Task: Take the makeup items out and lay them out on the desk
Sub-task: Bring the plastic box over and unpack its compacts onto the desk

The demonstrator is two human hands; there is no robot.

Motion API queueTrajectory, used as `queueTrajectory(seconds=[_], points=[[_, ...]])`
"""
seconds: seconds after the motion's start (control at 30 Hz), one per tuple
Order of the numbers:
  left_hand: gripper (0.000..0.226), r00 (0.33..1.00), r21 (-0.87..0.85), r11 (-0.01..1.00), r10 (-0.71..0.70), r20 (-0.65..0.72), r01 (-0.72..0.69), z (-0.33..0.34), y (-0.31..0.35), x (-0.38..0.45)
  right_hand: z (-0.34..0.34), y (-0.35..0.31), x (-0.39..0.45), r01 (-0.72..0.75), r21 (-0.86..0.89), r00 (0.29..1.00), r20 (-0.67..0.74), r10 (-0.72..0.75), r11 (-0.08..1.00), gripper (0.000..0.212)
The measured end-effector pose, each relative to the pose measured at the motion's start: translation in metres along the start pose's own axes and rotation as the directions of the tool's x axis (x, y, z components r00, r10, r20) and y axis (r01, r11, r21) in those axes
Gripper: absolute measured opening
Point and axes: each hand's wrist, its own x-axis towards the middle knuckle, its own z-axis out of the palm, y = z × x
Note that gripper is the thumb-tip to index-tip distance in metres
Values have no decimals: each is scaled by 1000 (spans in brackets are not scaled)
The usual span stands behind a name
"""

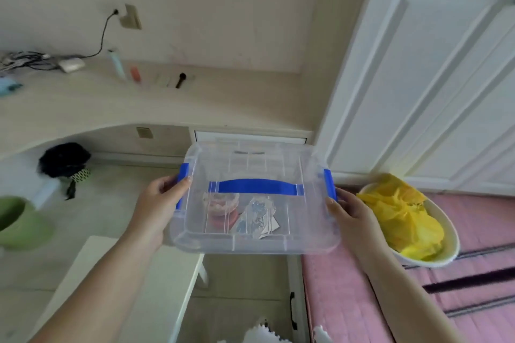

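Count: one clear plastic box [255,200], lid on, with one blue carry handle [256,186] across the lid and two blue side clasps, one per short end. It is held in the air in front of the desk [83,108], not resting on it.

Grip: left hand [160,203] curled round the left end, thumb on the lid by the clasp; right hand [349,210] clamped likewise on the right end.

Contents, seen through the lid: one round pinkish jar [221,207] and one flat foil sachet [257,216] lying beside it, touching; possibly more, as the view is blurred.

On the desk near its back edge, in a row: four items I can count, namely a pale blue tube [117,65], an orange tube [135,74], a clear item [163,81], and a black brush [180,79].

To the right, one white bowl [446,231] holding crumpled yellow plastic [401,220], on a pink striped cover [473,273].
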Motion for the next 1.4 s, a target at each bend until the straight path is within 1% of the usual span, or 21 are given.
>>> queueTrajectory(seconds=[0.07,0.13,0.23,0.33,0.43,0.5,0.57,0.6,0.67,0.77,0.8,0.87,0.97,1.07,1.17,1.27,1.4], points=[[25,999,-19,1000,5,-47,-6,13,13,28,6,-12,46,2,-8,999,50,-2,1000,30],[18,996,-31,999,23,-85,-25,23,21,47,11,-23,77,9,-8,997,73,-9,1000,23],[21,986,-48,997,49,-156,-57,38,35,86,25,-37,124,19,-21,993,115,-16,1000,22],[14,984,-56,996,55,-172,-66,51,44,129,37,-48,169,8,-38,991,136,-2,999,23],[14,986,-81,996,29,-163,-43,63,50,174,52,-56,214,15,-80,993,116,-5,997,25],[5,988,-80,996,24,-151,-36,72,57,215,65,-61,252,22,-95,995,98,-12,995,25],[2,991,-75,997,17,-135,-28,78,64,239,73,-68,273,19,-101,995,95,-10,995,25],[1,993,-74,997,18,-119,-27,82,69,264,80,-72,294,15,-97,997,82,-7,995,25],[4,997,-58,998,15,-80,-19,87,80,299,92,-79,326,5,-97,998,57,1,995,23],[17,999,-12,999,30,-27,-30,96,97,351,108,-88,368,1,-85,1000,26,1,996,24],[17,999,-1,999,32,-13,-32,100,102,368,113,-90,381,-9,-91,1000,20,10,996,24],[12,999,4,1000,31,14,-31,108,108,395,120,-91,402,-38,-113,999,12,40,993,25],[5,999,2,999,34,25,-34,122,113,428,125,-89,433,-58,-140,998,8,60,988,26],[16,999,8,1000,27,34,-27,137,117,454,127,-87,465,-90,-128,996,14,92,988,27],[14,996,14,998,56,66,-57,154,121,473,125,-85,494,-105,-110,994,-1,106,988,27],[18,995,54,997,56,84,-61,171,128,488,121,-85,519,-109,-86,994,13,110,990,26],[21,998,30,999,30,48,-32,191,131,507,120,-84,551,-110,-76,994,-11,110,991,27]])
